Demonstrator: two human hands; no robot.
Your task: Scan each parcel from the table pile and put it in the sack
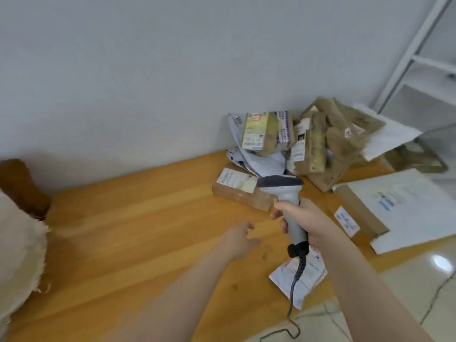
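My right hand (302, 219) grips the handle of a grey barcode scanner (283, 191), whose dark head points left over a small brown box (237, 191) with a white label. My left hand (240, 239) hovers open above the wooden table (128, 230), fingers spread, holding nothing. A pile of parcels (308, 141), brown boxes and grey mailers, leans against the wall at the back right. The cream cloth sack (19, 255) shows at the left edge.
A large white and brown flat mailer (399, 208) lies at the table's right edge. A small white mailer (298, 275) lies under the scanner's coiled cable (293, 292). A white shelf frame (419, 53) stands at the far right. Tiled floor lies beyond the table's edge.
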